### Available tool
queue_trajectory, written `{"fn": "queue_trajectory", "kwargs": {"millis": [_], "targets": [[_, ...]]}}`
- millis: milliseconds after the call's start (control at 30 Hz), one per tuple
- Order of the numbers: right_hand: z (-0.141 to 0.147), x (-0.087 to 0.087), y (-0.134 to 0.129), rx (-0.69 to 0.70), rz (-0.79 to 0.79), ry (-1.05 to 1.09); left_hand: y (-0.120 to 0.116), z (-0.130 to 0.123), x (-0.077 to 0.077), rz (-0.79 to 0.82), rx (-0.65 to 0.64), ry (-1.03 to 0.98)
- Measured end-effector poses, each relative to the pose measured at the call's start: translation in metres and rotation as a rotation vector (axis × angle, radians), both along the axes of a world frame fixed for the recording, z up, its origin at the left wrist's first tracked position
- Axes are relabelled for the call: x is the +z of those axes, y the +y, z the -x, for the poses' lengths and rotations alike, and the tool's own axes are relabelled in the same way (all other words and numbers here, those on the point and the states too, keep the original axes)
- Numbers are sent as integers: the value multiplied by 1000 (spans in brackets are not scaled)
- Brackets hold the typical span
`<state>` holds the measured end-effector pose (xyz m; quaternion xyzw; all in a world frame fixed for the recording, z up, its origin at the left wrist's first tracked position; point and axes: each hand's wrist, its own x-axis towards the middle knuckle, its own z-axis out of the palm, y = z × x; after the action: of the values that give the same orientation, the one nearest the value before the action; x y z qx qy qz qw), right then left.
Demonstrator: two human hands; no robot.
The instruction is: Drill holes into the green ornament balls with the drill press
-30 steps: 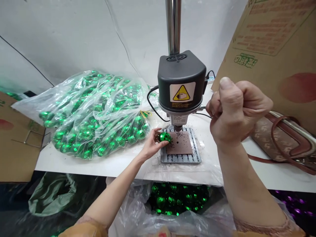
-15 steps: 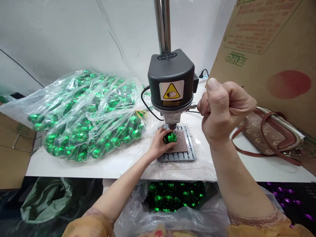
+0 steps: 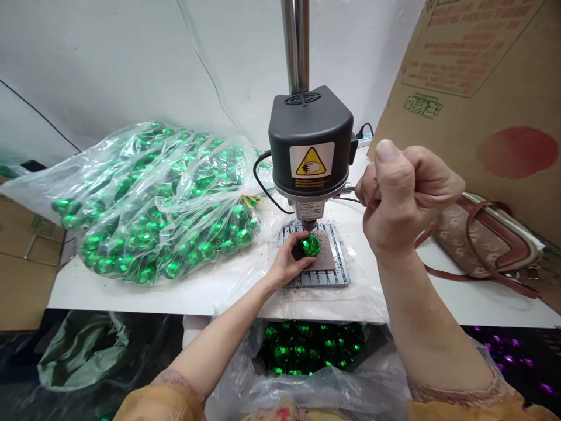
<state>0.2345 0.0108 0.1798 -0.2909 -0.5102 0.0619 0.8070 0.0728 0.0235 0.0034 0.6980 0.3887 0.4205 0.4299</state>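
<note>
My left hand pinches a shiny green faceted ball between thumb and fingers. The ball rests on a brown square pad on the slotted grey base of a small bench drill press. Right above the ball sits the chuck under the black motor housing; I cannot tell whether the bit is in the ball. My right hand is closed in a fist around the drill's feed lever, whose grip end is hidden inside it.
A clear plastic bag of green balls lies on the white table at left. Below the table edge an open bag holds more green balls. A handbag and a large carton stand at right. Dark shavings litter the base.
The whole view has shifted slightly, so the drill sits a little further right. My left fingers now cover less of the ball's top. My right fist stays on the lever.
</note>
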Motion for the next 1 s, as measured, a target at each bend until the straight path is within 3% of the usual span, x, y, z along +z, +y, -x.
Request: {"fn": "queue_trajectory", "kwargs": {"millis": [433,600,733,1000], "targets": [[1,0,0,8,2,22,-2,-6,-7,83,36,-134],[2,-14,-3,12,-116,39,-2,-6,-5,81,29,-130],[1,-28,-6,-18,-113,17,-2,-5,-5,74,29,-114],[-2,-38,-1,-3,-260,5,-2,-5,-8,68,24,-111]]}}
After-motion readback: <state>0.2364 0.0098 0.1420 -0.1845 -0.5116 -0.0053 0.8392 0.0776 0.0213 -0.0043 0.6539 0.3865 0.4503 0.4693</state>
